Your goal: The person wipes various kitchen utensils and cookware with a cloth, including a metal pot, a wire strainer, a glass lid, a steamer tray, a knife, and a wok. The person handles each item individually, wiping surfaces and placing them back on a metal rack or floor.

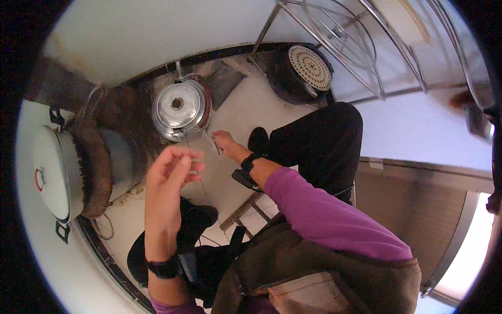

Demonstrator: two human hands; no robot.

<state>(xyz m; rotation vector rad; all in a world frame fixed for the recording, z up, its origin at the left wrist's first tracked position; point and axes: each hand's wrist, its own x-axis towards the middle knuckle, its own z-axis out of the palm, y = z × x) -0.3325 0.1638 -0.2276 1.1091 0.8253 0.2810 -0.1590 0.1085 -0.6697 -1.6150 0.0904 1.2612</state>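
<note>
My right hand point(224, 143) is closed around a thin, pale grey strip-like thing point(212, 141), maybe a metal tool; its kind is not clear. It reaches toward the lower right side of a round metal pot with a shiny lid point(180, 102) and a dark knob. Whether the two touch, I cannot tell. My left hand point(174, 168) is raised in front of me, below the pot in the picture. Its fingers are loosely bent and apart, with nothing visible in them.
To the left, a large pot with a pale lid point(51, 172) stands on a rusty round stove point(98, 170). A black pot with a perforated plate point(309, 68) sits at the back right, below a metal wire rack point(340, 36). A low stool point(243, 211) is near my legs.
</note>
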